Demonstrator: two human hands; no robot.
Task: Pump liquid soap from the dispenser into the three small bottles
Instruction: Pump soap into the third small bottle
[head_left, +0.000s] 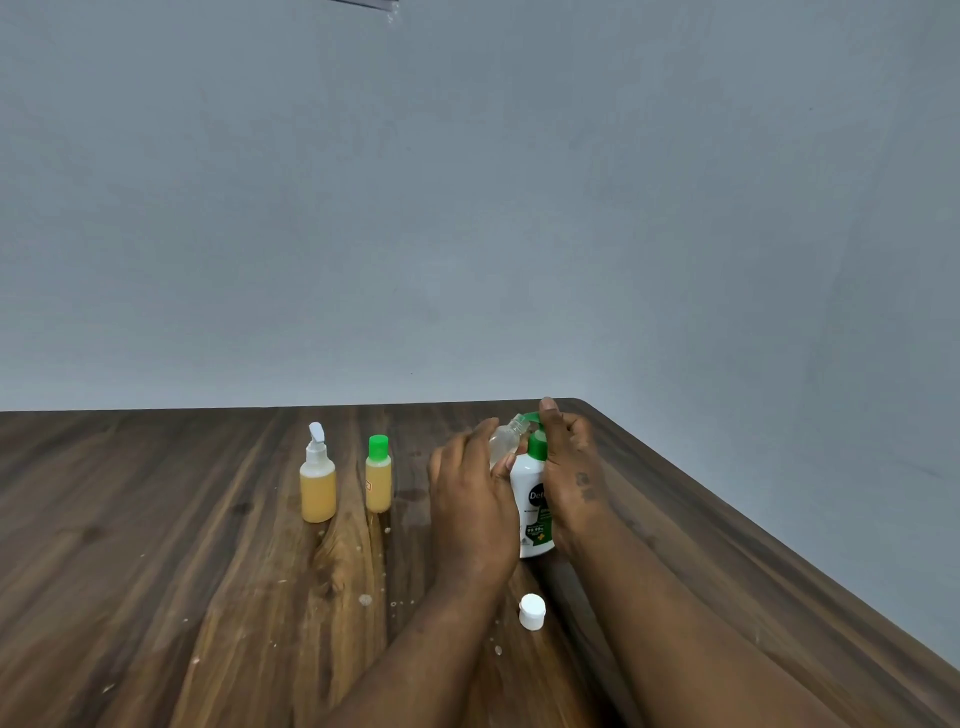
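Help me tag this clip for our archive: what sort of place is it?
Probably a plain indoor room, maybe a home or small workspace: a dark wood-grain table stands against a bare grey-blue wall, carrying a soap dispenser, a green-capped bottle and a loose white cap.

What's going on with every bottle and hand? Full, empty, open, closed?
dispenser: upright on the table.
white-topped bottle: upright, filled with yellow soap, top on.
green-capped bottle: upright, filled, capped.
clear bottle: uncapped, tilted, mouth at dispenser's spout, looks empty.
white cap: off, lying on table.
left hand: holds clear bottle.
right hand: grips dispenser, finger on pump.
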